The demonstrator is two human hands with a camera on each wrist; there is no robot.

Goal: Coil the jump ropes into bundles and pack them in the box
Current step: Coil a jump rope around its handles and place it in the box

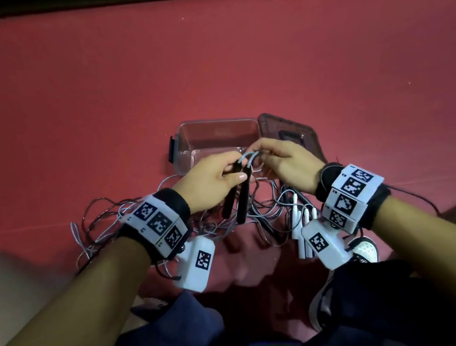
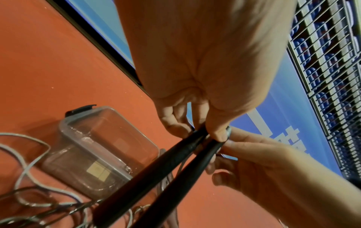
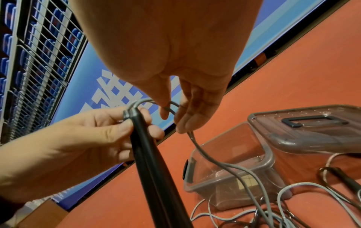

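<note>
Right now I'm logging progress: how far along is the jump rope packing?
Early. The clear box stands open with no rope inside, its lid beside it. The left hand grips two black handles together; the right hand pinches their grey cord. Loose ropes remain tangled on the floor, uncoiled.

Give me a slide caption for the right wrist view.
Left hand grips two black handles while right hand pinches the grey rope.
</note>
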